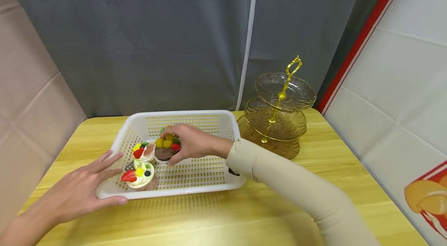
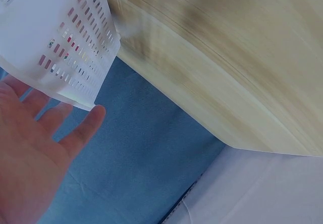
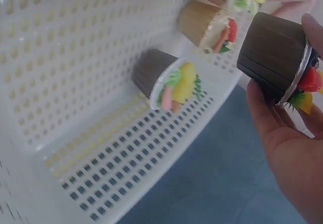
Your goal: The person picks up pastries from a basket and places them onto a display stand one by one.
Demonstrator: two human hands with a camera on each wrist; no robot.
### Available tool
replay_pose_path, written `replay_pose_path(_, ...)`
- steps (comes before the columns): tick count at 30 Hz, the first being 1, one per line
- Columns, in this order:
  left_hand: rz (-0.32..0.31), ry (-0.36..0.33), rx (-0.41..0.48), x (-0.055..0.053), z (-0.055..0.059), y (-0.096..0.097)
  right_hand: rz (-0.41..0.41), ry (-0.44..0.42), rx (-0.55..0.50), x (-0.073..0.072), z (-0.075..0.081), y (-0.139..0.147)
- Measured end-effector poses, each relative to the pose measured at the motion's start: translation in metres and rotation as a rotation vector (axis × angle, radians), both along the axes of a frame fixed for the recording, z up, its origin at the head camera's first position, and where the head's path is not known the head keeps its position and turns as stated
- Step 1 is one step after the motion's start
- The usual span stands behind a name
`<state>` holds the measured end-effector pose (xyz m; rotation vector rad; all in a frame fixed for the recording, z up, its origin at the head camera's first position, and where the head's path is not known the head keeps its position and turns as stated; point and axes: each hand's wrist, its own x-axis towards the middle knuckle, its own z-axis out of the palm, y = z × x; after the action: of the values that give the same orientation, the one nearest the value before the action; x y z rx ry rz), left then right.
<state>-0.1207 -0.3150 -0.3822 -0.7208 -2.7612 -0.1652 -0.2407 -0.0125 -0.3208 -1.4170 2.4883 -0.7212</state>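
My right hand (image 1: 193, 141) grips a chocolate cupcake (image 3: 272, 51) topped with yellow and red fruit, inside the white perforated basket (image 1: 185, 113). In the right wrist view, thumb and fingers close around its brown ribbed cup, which is held off the basket floor. My left hand (image 1: 81, 187) rests at the basket's left end, fingers extended over the rim and thumb near the front corner. Just inside that end stand a white cream cupcake (image 1: 142, 178) with strawberry and another cream cupcake (image 1: 143, 152) behind it. Another brown fruit-topped cupcake (image 3: 160, 77) is in the basket, mostly hidden by my right hand in the head view.
Right of the basket stands a three-tier stand (image 1: 276, 118) of amber-tinted glass plates with a gold handle. Both are on a light wooden table (image 1: 209, 219). A grey curtain (image 1: 157, 44) hangs behind, and pale cloth walls flank the table on both sides.
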Motion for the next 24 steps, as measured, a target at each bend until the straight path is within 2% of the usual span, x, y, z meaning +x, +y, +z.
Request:
replay_pose_path(11, 0.003, -0.001, 0.003, 0.000, 0.000, 0.000, 0.006, 0.049, -0.098, 0.011, 0.038, 0.024)
replay_pose_path(16, 0.014, -0.009, 0.001, 0.001, 0.000, -0.001, -0.032, 0.043, -0.150, 0.016, 0.052, 0.053)
replay_pose_path(24, 0.009, -0.001, 0.003, 0.001, 0.000, 0.001, -0.115, 0.019, -0.268, 0.014, 0.066, 0.112)
